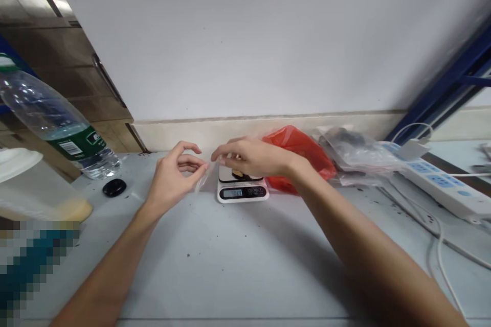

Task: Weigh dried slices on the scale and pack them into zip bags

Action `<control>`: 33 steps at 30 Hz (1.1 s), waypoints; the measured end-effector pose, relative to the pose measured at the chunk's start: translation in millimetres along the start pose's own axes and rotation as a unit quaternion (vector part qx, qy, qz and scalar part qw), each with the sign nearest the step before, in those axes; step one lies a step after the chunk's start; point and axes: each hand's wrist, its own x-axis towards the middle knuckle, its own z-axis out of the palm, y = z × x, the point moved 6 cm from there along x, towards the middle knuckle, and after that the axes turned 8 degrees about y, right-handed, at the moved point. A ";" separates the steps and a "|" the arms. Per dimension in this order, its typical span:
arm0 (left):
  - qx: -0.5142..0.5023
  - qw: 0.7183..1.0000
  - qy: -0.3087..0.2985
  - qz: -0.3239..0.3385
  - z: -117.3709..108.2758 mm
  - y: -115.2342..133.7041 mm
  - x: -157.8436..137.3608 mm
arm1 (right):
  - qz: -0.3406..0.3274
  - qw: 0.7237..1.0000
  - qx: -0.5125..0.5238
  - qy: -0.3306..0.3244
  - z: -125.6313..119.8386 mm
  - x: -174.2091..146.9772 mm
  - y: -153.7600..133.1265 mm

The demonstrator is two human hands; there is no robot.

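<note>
Between thumb and fingers, my left hand pinches a small clear plastic bag, just left of a white digital kitchen scale. My right hand reaches over the scale from the right, its curled fingertips at the bag's upper right edge; its thumb is hidden. Under that hand, a few small dark and yellowish pieces lie on the scale's platform, mostly covered. The scale's display is lit and shows digits.
A red plastic bag lies right of the scale, beside clear packets. Farther right are a white power strip and loose cables. On the left stand a water bottle, a black round lid and a white-lidded container. A wall rises behind.
</note>
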 end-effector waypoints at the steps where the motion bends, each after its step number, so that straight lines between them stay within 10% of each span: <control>1: -0.012 1.000 0.016 0.005 0.6 3.1 -2.7 | -0.007 1.000 -0.005 -0.010 5.9 2.0 -2.7; 6: -0.033 0.990 0.101 0.096 -6.1 13.1 -8.4 | 0.106 0.989 -0.060 0.085 6.9 8.5 3.9; 11: 0.068 0.978 -0.011 0.199 3.8 16.0 -6.5 | 0.088 0.983 0.033 0.158 -1.3 7.6 -0.7; 17: 0.122 0.966 -0.054 0.224 6.1 12.3 -5.5 | -0.019 0.989 0.112 0.091 2.0 4.7 -7.1; 22: 0.169 0.973 -0.042 0.153 2.5 0.1 0.7 | 0.079 0.983 0.090 0.140 -15.6 -0.2 15.3; 27: 0.193 0.976 -0.051 0.084 3.5 -7.8 2.2 | 0.226 0.972 -0.037 0.060 -19.5 -11.9 41.7; 33: 0.189 0.976 -0.086 0.063 8.7 -8.7 -1.8 | 0.226 0.969 -0.061 -0.074 5.9 -11.7 41.9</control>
